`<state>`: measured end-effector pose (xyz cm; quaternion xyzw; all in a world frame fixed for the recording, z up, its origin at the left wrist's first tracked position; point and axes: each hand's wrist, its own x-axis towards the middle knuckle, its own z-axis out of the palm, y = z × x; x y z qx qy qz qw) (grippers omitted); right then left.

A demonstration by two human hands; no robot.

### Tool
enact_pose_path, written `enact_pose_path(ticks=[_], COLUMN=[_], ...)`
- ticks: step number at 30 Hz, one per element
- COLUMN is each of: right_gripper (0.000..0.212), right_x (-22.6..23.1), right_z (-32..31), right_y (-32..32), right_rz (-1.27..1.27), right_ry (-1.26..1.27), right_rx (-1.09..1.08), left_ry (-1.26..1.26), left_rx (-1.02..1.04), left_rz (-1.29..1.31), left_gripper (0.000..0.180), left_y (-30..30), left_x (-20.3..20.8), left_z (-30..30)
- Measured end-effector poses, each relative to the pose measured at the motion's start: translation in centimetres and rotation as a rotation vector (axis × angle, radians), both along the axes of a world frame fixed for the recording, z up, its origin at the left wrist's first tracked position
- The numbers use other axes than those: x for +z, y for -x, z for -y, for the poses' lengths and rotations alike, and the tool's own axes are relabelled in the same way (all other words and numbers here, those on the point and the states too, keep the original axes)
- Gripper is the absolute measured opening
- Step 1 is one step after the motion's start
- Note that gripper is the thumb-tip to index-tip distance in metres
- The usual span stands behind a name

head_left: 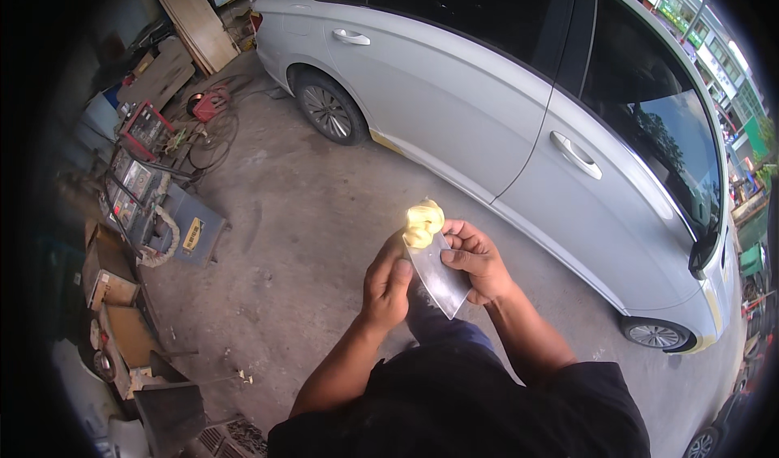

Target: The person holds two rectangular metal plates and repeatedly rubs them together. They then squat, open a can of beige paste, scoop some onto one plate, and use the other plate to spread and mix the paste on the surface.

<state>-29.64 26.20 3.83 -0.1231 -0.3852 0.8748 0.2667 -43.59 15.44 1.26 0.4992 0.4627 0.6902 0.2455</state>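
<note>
A translucent, flat putty spreader (438,273) is held out in front of my body, its narrow corner tilted down toward me. Thick, pale yellow putty (423,223) sits in a lump on its far end. My right hand (480,265) is closed on the spreader's right edge, thumb pressed on its upper face and fingers behind. My left hand (386,283) is closed at the left edge beside the putty, with its thumb along that side. The fingers of my left hand are partly hidden. A silver-white car (454,109) stands beyond my hands.
Yellowish patches mark the car's lower sill (386,141) and front corner. At left stand a red welding machine (146,129), a grey wheeled unit (199,235) and looped cables (223,137) on the concrete floor (268,215). Boxes and panels (130,336) line the lower left.
</note>
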Motion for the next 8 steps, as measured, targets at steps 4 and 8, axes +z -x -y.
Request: enact_pose_path(ticks=[4, 8], right_gripper=[0.042, 0.042], right_x=[0.3, 0.8], right_z=[-6.7, -14.4], right_y=[5.3, 11.0], right_rz=[-0.130, -0.385], right_ry=[-0.029, -0.814], right_rx=[0.009, 0.021], left_ry=[0.189, 0.263], left_rx=[-0.028, -0.650], left_rz=[-0.162, 0.879], left_gripper=[0.044, 0.069], left_y=[7.7, 16.2], left_x=[-1.3, -2.0], left_z=[-1.8, -4.7])
